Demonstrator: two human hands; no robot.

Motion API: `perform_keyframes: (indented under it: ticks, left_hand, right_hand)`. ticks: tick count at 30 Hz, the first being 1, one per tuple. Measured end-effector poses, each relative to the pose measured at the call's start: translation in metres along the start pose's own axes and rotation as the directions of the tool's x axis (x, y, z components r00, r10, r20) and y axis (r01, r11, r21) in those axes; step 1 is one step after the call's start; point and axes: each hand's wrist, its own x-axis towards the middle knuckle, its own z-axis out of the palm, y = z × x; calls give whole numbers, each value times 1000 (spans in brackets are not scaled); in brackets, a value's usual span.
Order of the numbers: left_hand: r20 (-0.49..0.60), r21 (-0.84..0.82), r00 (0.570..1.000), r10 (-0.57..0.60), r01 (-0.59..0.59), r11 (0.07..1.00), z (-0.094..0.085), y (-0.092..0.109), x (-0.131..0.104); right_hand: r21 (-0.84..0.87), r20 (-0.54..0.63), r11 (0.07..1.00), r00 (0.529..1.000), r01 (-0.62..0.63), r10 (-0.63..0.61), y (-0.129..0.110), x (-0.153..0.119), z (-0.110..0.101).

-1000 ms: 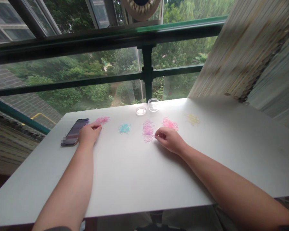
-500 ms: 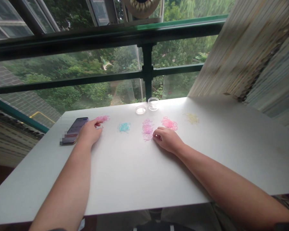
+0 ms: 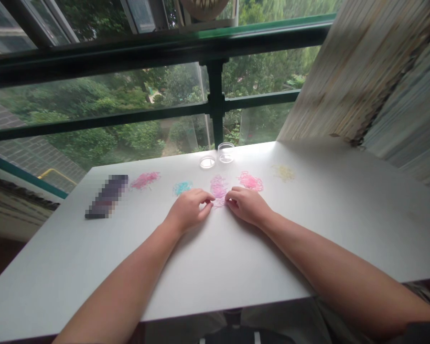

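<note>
Small piles of thin coloured bands lie in a row on the white table. The purple pile is in the middle, between my two hands. My left hand is at its lower left edge, thumb and index finger a little apart, with nothing visible between them. At its lower right edge my right hand rests with fingers curled together; what they pinch is too small to make out. Left of the purple pile is a blue pile, and farther left a pink pile. A red-pink pile sits just beyond my right hand.
A yellow pile lies to the right. Near the far edge stand a clear round container and a flat clear lid or dish. A blurred-out phone lies at the left. Behind the table are a green railing and a curtain.
My left hand has moved right from the pink pile to the lower left edge of the purple pile. My right hand has stayed in place.
</note>
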Motion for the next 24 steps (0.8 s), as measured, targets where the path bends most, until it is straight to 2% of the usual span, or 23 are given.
perform_keyframes:
  ticks: [3,8,14,18,21,24]
  left_hand:
    - [53,-8,998,18,-18,1000,0,-2,-1]
    - [36,-17,999,-11,11,1000,-5,-12,-4]
    - [64,-38,998,-10,12,999,-5,-9,-4]
    - [81,-58,996,-38,43,997,-7,-9,-4]
    - [32,-52,997,-71,73,996,-11,-14,-6]
    - [-75,-11,984,-163,163,987,-18,-25,-9]
  right_hand:
    - [-6,3,1000,1000,2,-2,0,0,0]
    - [-3,13,1000,1000,4,-4,0,0,0]
    - [31,34,999,999,-13,12,0,0,-2]
    - [82,1,996,999,-39,39,3,-1,-3]
    - [134,-46,990,997,-54,61,8,-2,-3]
    - [172,-74,982,993,-77,91,12,-5,-6]
